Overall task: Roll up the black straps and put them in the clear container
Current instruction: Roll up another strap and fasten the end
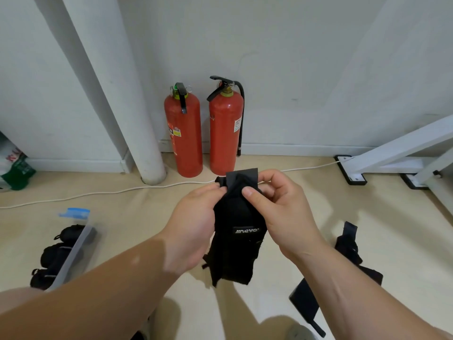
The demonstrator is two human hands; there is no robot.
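Centrally, two hands are holding one black strap (235,244) above the floor. The left hand (196,217) is closing its grip round the strap's upper left edge. The right hand (277,207) is pinching the top between thumb and fingers, and the rest is hanging down. On the floor to the left, one clear container (73,249) is holding three rolled straps (52,255). To the right, loose strapping (348,244) is lying on the floor, its count unclear. Two fire extinguishers (183,133) are standing against the wall.
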